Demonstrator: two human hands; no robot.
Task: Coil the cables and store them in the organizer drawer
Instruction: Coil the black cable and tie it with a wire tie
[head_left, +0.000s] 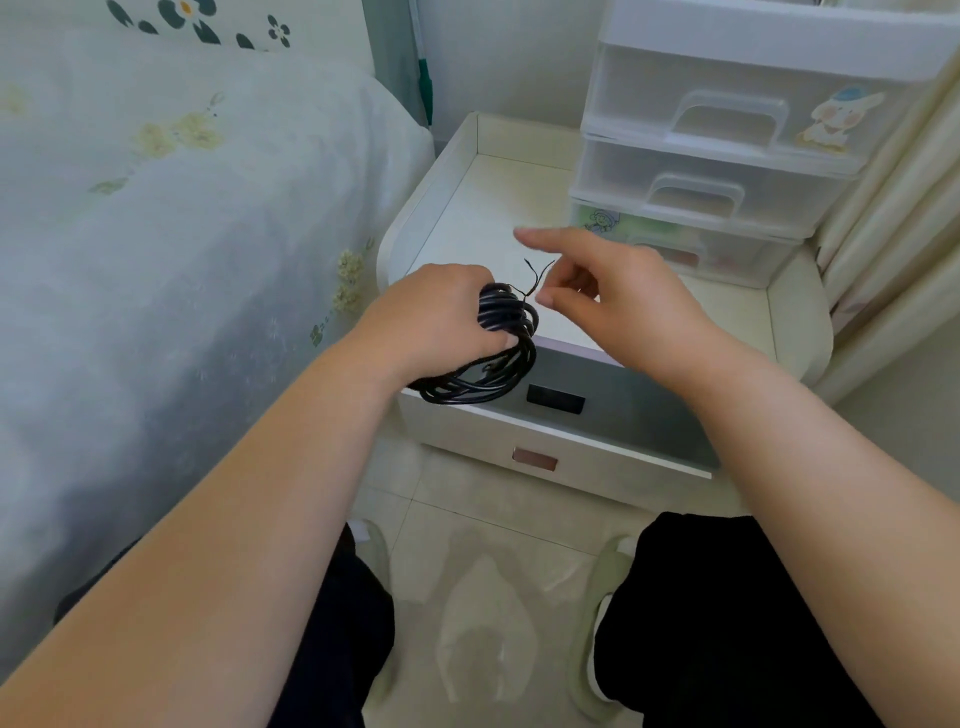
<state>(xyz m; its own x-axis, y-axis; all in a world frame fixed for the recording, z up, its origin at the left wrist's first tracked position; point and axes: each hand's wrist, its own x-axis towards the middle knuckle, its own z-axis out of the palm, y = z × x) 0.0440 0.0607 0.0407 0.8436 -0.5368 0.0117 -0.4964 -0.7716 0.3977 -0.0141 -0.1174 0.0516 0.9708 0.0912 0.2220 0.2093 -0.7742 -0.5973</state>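
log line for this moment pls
left hand: grips coiled black cable | right hand: at twist tie | organizer drawers: closed

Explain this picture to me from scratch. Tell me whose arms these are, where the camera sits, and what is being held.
There is no machine here. A person wears a camera on the head, looking forward and down, so the two bare arms are their own.

The left hand grips a coiled black cable, held over the front edge of a white bedside table. A thin black twist tie sticks up from the coil. The right hand is beside it, thumb and fingers close to the tie; whether they pinch it is unclear.

At the back of the table stands a clear plastic drawer organizer, its drawers shut. A bed lies to the left.
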